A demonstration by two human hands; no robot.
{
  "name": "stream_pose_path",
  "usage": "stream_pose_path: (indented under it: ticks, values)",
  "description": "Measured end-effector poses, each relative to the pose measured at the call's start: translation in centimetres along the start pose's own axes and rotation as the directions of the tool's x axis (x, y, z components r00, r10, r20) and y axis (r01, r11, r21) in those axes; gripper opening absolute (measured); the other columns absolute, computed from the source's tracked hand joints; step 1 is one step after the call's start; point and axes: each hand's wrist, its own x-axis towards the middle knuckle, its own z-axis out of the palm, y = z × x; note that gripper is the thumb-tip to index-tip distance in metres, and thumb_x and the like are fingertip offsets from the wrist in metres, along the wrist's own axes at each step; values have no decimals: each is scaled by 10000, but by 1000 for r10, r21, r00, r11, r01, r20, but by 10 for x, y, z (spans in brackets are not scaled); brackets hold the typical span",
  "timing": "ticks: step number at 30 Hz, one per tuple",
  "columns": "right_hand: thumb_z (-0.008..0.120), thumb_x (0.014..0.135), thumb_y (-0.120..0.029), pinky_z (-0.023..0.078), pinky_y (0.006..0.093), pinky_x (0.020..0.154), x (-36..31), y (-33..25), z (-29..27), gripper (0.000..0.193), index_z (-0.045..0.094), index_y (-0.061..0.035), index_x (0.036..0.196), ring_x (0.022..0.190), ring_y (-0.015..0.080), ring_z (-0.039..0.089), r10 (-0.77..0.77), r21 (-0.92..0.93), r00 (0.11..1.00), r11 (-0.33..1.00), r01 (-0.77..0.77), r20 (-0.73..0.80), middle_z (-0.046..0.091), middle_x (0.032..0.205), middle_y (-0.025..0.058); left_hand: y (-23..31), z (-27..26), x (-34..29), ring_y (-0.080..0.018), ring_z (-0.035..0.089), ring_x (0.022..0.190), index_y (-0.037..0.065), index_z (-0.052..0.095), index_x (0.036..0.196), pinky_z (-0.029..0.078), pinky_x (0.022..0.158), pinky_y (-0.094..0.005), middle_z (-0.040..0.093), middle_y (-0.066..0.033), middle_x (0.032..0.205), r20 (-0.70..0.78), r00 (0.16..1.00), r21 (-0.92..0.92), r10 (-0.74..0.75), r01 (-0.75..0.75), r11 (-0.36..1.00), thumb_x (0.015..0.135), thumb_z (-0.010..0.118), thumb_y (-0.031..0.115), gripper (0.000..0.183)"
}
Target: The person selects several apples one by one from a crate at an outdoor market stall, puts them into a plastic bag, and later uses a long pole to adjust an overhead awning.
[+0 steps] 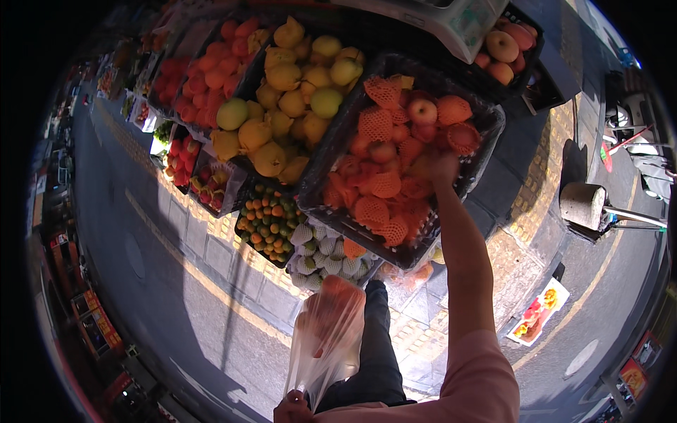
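My left hand [293,407], at the lower edge, is closed on the gathered top of a clear plastic bag [331,328]. Reddish round shapes show through the film, too blurred to name. My right arm stretches forward over a black plastic-lined crate [486,141] of apples, many wrapped in orange foam nets. Inside it, my right hand [443,168] is down among the fruit at the right side. Its fingers are smeared and partly hidden, so any grip is unclear. Farther back lies a bare red apple [422,111], near several netted apples [375,123].
Left of the crate are yellow fruits [282,77] and orange-red fruits [211,74]. Small green-orange citrus [266,220] and white-netted fruits [330,257] sit nearer. A pale scale [451,25] stands at the back beside a crate of large apples [502,46]. A long-handled dustpan [585,204] is at right.
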Motion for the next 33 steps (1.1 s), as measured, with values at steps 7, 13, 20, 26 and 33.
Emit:
stream_pose_path:
  ticks: [7,13,20,26,33]
  values:
    - [691,749,-292,508,403,779,18,22,41,437,590,5,1054,899,320,643,494,727,813,674,-134,-309,653,974,172,8,-1,20,-72,317,430,85,501,991,282,403,-215,344,21,561,20,999,12,-30,29,999,807,478,-36,221]
    - [733,748,-261,488,388,862,31,-5,47,688,394,-10,1291,971,268,594,603,768,726,618,-165,-330,577,1165,139,6,-1,22,-72,322,428,82,502,994,283,401,-214,356,18,566,-2,1000,-9,-30,30,1000,814,479,-29,212]
    - [722,742,-159,486,368,879,61,22,51,561,475,-8,1223,1002,249,572,425,874,849,479,84,-315,557,1186,118,11,2,26,-72,328,427,78,504,997,285,398,-213,370,14,572,-20,1000,-6,-23,23,1000,824,480,-21,201]
    - [779,672,-193,482,349,883,-22,-25,5,622,499,8,1190,1024,256,584,358,661,891,744,-92,-279,577,1162,138,4,-3,16,-72,333,425,74,505,1000,287,396,-213,382,11,577,-47,999,-15,20,-21,1000,831,480,-14,192]
    - [756,658,-24,414,351,978,-136,-67,-73,719,407,-13,1287,1131,266,501,107,716,804,534,450,-585,465,1255,146,8,-30,18,-138,245,345,98,458,855,236,359,-324,304,-13,469,129,990,-68,-65,74,995,799,462,66,65]
